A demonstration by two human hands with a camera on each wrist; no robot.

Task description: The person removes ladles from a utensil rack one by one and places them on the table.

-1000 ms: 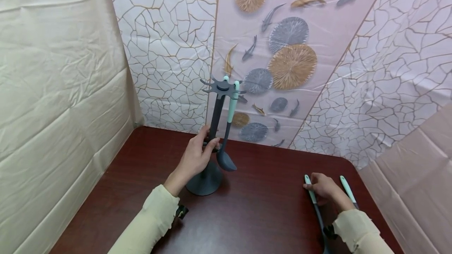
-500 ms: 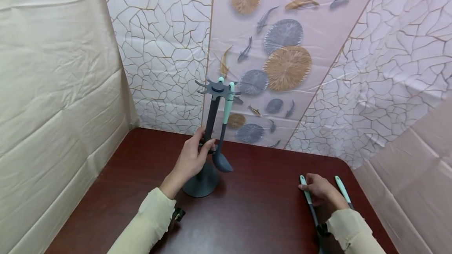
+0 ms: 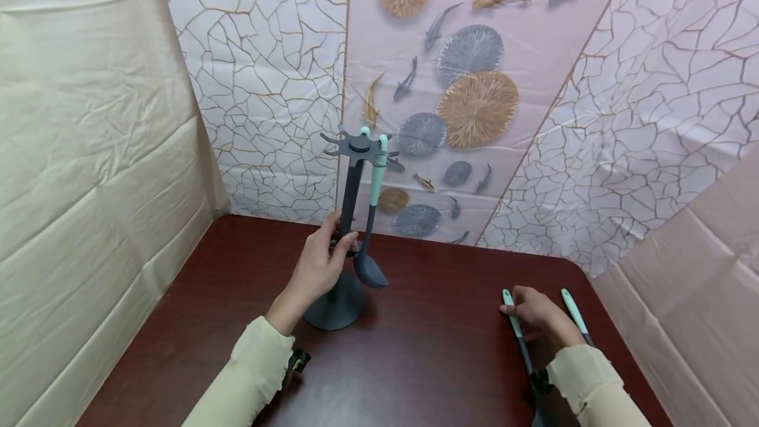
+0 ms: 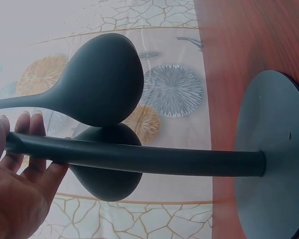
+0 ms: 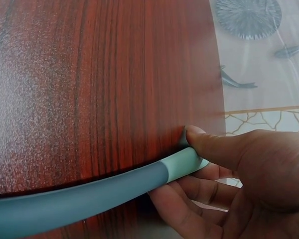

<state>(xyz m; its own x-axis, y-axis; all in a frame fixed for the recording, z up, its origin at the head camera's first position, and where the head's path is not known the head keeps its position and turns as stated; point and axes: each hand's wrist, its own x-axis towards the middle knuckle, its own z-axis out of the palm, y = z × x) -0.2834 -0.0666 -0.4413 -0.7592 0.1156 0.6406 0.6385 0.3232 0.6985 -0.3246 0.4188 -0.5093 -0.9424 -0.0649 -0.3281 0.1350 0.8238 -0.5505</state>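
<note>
My left hand (image 3: pixel 317 262) grips the post of a dark grey utensil stand (image 3: pixel 351 193), which is upright on its round base. From its hooked top hangs a ladle (image 3: pixel 370 270) with a mint handle. Behind the post, the left wrist view shows a second rounded utensil head (image 4: pixel 107 189). At the right, my right hand (image 3: pixel 536 312) pinches the mint handle of a long grey utensil (image 3: pixel 524 351) between thumb and fingers. In the right wrist view its grey shaft (image 5: pixel 89 199) runs close over the table; its head is mostly cut off at the head view's lower edge.
Another mint-handled utensil (image 3: pixel 574 308) lies right of my right hand, partly hidden by the wrist. The dark red table (image 3: pixel 439 335) ends at a patterned cloth backdrop (image 3: pixel 284 84), with a cream cloth (image 3: pixel 89 150) along the left side.
The head view has shifted slightly, so stand, hands and utensils appear a little farther left. Both hands keep the same holds, with little movement over the table.
</note>
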